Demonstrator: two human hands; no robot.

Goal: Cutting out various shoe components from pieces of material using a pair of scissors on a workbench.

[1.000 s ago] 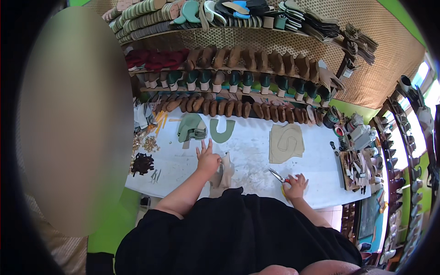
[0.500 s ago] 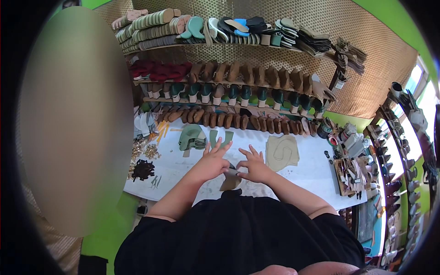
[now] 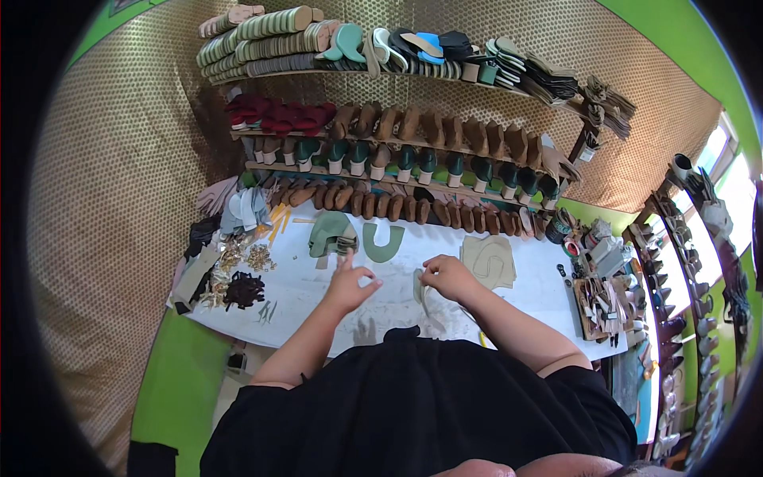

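Observation:
Over the white worktable, my left hand [image 3: 350, 288] is raised with its thumb and fingers apart, and nothing is in it. To its right, my right hand [image 3: 448, 278] pinches a small green upper piece [image 3: 418, 288] that hangs at its fingertips, partly hidden by them. Beyond my hands lies a flat green U-shaped piece [image 3: 384, 255]. A stack of green cut pieces [image 3: 328, 231] sits just past my left fingertips. Farther right of my right hand are layered beige cut pieces [image 3: 494, 261].
Gold-coloured bits [image 3: 260, 257] and a dark brown heap [image 3: 245, 291] lie on the left of the worktable [image 3: 350, 340]. A tool box [image 3: 586, 306] stands at the right. Behind, shelves carry brown shoe lasts [image 3: 445, 131], green heeled shoes [image 3: 407, 159] and stacked soles [image 3: 274, 30].
My hands have parted, the left moving left and down. The greyish-brown piece between them is no longer seen there; my right hand has a green piece. The U-shaped piece is uncovered. The left-side blur is gone.

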